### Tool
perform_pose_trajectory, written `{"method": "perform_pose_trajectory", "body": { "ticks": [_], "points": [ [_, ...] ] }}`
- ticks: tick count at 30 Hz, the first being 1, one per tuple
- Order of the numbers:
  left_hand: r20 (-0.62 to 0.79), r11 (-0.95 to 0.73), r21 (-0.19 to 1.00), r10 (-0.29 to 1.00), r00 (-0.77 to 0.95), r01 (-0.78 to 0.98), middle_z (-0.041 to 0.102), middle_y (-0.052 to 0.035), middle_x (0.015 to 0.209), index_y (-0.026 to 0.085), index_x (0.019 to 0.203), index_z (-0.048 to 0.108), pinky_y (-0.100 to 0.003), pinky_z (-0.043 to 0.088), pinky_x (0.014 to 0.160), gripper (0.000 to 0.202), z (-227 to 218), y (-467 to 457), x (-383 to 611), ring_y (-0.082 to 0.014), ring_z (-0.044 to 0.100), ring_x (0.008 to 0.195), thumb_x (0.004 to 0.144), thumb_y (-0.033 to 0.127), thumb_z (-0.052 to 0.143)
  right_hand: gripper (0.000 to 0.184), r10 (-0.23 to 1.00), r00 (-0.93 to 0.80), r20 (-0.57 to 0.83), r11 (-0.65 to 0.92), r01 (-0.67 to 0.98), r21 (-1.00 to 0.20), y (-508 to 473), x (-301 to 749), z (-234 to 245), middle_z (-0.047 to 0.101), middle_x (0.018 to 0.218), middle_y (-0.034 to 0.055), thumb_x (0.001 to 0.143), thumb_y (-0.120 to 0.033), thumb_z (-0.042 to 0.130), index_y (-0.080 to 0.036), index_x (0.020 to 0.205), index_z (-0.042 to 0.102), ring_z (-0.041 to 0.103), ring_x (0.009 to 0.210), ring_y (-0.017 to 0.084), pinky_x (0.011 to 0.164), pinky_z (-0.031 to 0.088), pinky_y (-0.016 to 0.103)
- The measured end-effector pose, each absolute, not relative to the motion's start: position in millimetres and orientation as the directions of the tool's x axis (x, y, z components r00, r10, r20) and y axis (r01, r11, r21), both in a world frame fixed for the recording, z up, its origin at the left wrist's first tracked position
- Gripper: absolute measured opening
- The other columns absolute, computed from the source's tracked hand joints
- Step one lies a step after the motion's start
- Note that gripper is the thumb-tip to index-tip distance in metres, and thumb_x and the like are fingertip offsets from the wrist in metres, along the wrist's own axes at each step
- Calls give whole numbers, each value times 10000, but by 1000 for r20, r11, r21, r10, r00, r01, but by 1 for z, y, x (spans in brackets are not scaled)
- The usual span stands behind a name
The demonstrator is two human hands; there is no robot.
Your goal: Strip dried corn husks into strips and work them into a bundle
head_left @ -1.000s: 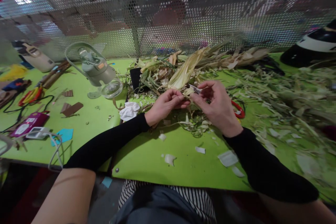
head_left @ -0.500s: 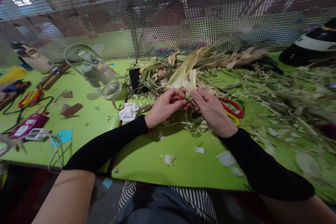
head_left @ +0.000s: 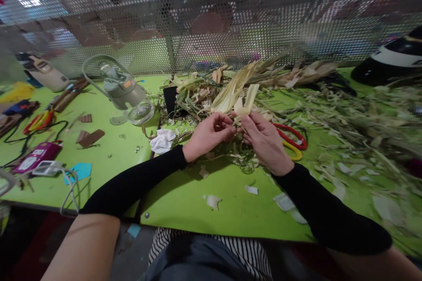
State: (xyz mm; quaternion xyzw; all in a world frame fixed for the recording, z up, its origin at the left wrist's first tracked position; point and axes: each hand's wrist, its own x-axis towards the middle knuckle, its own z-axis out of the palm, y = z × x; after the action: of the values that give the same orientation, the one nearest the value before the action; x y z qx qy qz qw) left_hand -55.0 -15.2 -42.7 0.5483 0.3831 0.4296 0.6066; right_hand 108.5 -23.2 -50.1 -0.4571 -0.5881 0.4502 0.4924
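Note:
Both hands meet over the green table point(head_left: 184, 193) in front of a heap of dry corn husks point(head_left: 231, 85). My left hand point(head_left: 207, 134) is closed in a pinch on the lower end of a pale husk strip point(head_left: 245, 103). My right hand point(head_left: 263, 140) is closed on the same strip, which stands up and folds above the fingers. Loose husk shreds lie under both hands. Both forearms wear black sleeves.
Red and yellow scissor handles point(head_left: 292, 140) lie just right of my right hand. A crumpled white tissue point(head_left: 162, 139), a small grey fan point(head_left: 121, 90), a black phone point(head_left: 170, 99), cables and a pink device point(head_left: 34, 156) sit left. A perforated metal screen point(head_left: 211, 22) backs the table. Husk scraps cover the right side.
My right hand has let go of a small blade-like thing and pinched the husk strip. The strip now stands taller above my fingers, and the scissor handles have come into view.

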Motion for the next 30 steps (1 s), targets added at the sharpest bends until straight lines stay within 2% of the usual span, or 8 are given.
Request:
{"method": "perform_pose_trajectory", "body": {
  "ticks": [4,8,10,13,17,24,28,30],
  "points": [
    [0,31,996,938,347,-86,602,51,755,167,899,515,-218,511,667,175,-40,-16,-57,-69,592,657,914,177,689,398,988,-90,129,135,63,-989,-23,108,-50,551,715,-16,887,-653,686,-257,934,689,430,526,110,436,306,243],
    [16,2,999,905,425,-41,604,44,684,163,819,512,-208,472,645,197,-37,-15,-59,-59,567,611,962,220,635,429,983,-59,177,181,78,-980,-24,108,-49,495,677,-40,845,-668,733,-250,877,640,402,526,104,444,295,245],
    [24,7,998,881,473,-64,617,36,697,171,817,503,-214,475,662,199,-37,-15,-60,-64,584,630,968,231,617,491,984,-78,159,161,20,-987,-26,108,-46,432,642,-54,821,-715,729,-248,811,577,343,505,96,434,251,249],
    [52,-14,997,843,535,-75,615,27,728,181,809,486,-233,491,708,185,-36,-15,-64,-73,594,668,963,219,582,568,986,-155,57,40,-113,-993,-29,106,-38,282,555,-90,777,-782,719,-251,768,519,190,461,82,418,156,254],
    [49,-135,985,816,577,106,633,11,774,177,811,531,-256,497,758,121,-30,-13,-73,-103,617,739,894,205,615,514,992,-124,-20,-44,-191,-981,-29,107,-29,154,524,-121,724,-699,806,-254,798,558,83,456,75,417,104,252],
    [-50,-226,923,732,680,310,704,-29,858,182,796,583,-313,527,800,152,-11,-5,-93,-170,658,831,829,292,682,401,992,57,112,119,-129,-984,-22,118,-23,184,561,-91,826,-658,712,-283,811,571,131,446,98,415,155,281],
    [-47,-189,942,744,667,277,727,-90,1075,154,1116,641,-349,528,887,368,-7,-10,-90,-191,663,943,856,399,729,421,997,11,71,72,-133,-988,-28,112,-23,297,541,-81,798,-670,744,-271,809,609,225,408,88,395,191,275],
    [-3,-175,964,746,666,200,719,-101,1117,155,1217,635,-354,523,928,409,-9,-15,-84,-193,657,990,907,416,690,428,998,-49,49,42,-130,-991,-32,107,-26,442,579,-56,801,-671,748,-261,827,630,356,421,96,401,300,271]
  ]
}}
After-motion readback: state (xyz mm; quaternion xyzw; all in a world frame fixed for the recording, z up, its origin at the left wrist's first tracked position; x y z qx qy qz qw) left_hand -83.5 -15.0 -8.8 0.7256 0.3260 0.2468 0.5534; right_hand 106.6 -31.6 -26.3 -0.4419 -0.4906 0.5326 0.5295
